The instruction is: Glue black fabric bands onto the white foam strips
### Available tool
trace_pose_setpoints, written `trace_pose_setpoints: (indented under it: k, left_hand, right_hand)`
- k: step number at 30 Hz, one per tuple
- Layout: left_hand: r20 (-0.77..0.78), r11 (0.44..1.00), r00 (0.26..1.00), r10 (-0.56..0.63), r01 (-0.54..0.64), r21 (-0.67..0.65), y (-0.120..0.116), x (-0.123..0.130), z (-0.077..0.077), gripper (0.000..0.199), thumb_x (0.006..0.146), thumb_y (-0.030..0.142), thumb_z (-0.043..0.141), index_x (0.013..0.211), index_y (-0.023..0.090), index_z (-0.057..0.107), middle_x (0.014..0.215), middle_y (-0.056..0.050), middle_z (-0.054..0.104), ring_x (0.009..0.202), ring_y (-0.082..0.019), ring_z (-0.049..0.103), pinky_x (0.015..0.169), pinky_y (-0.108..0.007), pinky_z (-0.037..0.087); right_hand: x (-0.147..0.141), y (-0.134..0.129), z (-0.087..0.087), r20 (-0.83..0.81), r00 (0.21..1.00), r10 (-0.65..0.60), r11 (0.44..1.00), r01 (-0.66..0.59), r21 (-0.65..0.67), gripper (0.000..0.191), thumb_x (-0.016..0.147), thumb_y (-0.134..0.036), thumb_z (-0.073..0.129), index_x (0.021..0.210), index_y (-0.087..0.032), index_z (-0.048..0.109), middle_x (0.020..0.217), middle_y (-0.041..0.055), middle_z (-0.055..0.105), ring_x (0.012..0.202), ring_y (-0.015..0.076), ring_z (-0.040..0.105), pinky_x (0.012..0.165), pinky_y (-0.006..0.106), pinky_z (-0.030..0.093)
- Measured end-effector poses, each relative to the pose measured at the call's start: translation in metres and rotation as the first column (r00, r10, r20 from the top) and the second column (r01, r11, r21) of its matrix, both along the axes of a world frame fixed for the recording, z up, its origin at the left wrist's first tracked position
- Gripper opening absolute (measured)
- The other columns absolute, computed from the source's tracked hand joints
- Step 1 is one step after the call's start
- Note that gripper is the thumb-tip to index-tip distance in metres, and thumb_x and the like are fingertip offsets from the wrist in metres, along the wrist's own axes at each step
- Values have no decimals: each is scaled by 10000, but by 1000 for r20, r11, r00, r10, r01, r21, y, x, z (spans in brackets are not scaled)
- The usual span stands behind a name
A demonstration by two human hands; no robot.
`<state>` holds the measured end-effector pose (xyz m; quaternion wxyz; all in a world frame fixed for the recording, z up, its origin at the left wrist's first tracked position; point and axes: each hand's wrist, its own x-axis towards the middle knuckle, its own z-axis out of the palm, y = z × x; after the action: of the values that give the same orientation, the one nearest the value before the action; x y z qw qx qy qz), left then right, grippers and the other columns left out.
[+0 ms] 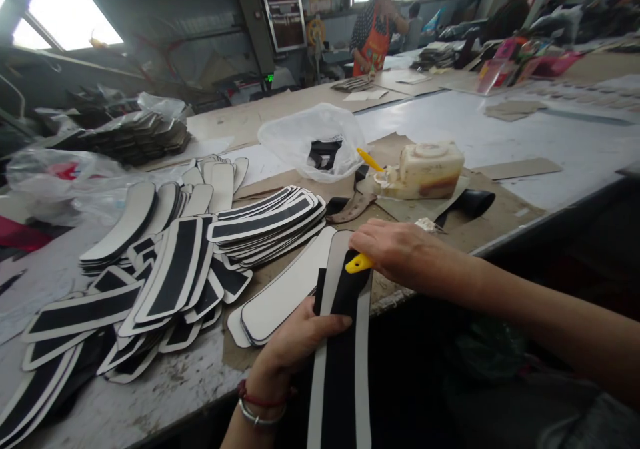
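Observation:
My left hand [310,332] is closed round the edge of a long pale strip [364,369], its thumb lying on the black band [337,376] down the middle. The strip hangs past the table's front edge toward me. At its far end, my right hand [395,252] is closed round a tool with a yellow handle [359,263]; the handle's holed end sticks out over the black band, and I cannot see the tool's head. Left of my hands lie plain pale strips [285,296] and a neat stack of black-banded strips [270,226].
More banded strips [173,272] lie heaped on the left. A stained plastic bottle [433,169] lies beyond my right hand, another yellow handle [370,159] at its mouth. Behind are a clear bag [310,136] holding black pieces and a person in an orange apron [373,49].

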<state>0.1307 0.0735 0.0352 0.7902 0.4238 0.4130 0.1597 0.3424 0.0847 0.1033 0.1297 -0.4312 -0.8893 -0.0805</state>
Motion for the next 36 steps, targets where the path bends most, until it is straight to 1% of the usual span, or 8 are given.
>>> trace_pose_setpoints:
  k: [6, 11, 16, 21, 26, 29, 32, 36]
  left_hand:
    - [-12, 996, 997, -75, 75, 57, 0, -2, -1, 344, 697, 222, 696, 1020, 146, 605, 825, -27, 629, 720, -146, 543, 681, -271, 416]
    - [-36, 988, 993, -113, 116, 101, 1, -1, 1, 391, 659, 220, 702, 1033, 156, 606, 884, -38, 637, 798, -186, 552, 719, -284, 423]
    - [-52, 971, 992, -111, 120, 205, 3, 6, 3, 330, 630, 208, 702, 941, 138, 616, 793, -15, 590, 748, -175, 521, 692, -283, 413]
    - [-86, 944, 986, -145, 164, 286, 6, 13, 3, 188, 660, 167, 666, 835, 142, 605, 709, 22, 503, 651, -118, 428, 606, -240, 363]
    - [-83, 949, 979, -185, 200, 246, 3, 19, 4, 259, 629, 198, 700, 872, 141, 634, 724, -2, 563, 710, -168, 511, 668, -274, 416]
    - [-98, 948, 972, -216, 233, 217, 1, 21, 5, 191, 610, 212, 712, 773, 146, 637, 686, 1, 568, 716, -183, 536, 682, -284, 434]
    - [-82, 946, 967, -240, 252, 203, 0, 22, 6, 132, 619, 215, 709, 694, 156, 618, 632, 6, 542, 808, -218, 553, 746, -304, 443]
    - [-84, 940, 964, -254, 267, 213, 1, 24, 5, 134, 626, 207, 715, 714, 153, 629, 619, 4, 532, 870, -238, 555, 787, -316, 446]
  right_hand:
    - [3, 3, -2, -23, 1000, -4, 998, 2, -70, 80, 836, -78, 511, 825, -155, 526, 780, 33, 565, 741, 179, 532, 623, 262, 351]
    - [6, -3, 6, -54, 998, 18, 993, -24, -114, 126, 829, -54, 488, 784, -169, 513, 739, 18, 544, 707, 164, 512, 604, 254, 337]
    - [12, -29, 19, -188, 982, 24, 973, -67, -223, 148, 796, -52, 486, 867, -178, 518, 809, 27, 560, 753, 164, 516, 655, 250, 360]
    - [21, -53, 21, -267, 959, -91, 940, -6, -341, 143, 799, -64, 492, 852, -193, 525, 804, 18, 565, 737, 161, 516, 660, 249, 375]
    - [28, -46, 11, -142, 974, -176, 969, 147, -198, 174, 743, -32, 519, 834, -177, 546, 798, 37, 590, 747, 184, 546, 669, 265, 382]
    - [30, -40, 6, -84, 980, -181, 976, 169, -138, 121, 768, -79, 555, 836, -179, 550, 809, 39, 606, 749, 188, 564, 647, 262, 378]
    - [30, -39, 4, -53, 979, -198, 974, 190, -126, 80, 786, -135, 597, 832, -179, 548, 796, 32, 610, 739, 190, 574, 626, 261, 370]
    - [31, -39, 2, -33, 981, -194, 976, 189, -103, 72, 802, -163, 609, 811, -181, 539, 757, 24, 597, 712, 186, 571, 605, 261, 356]
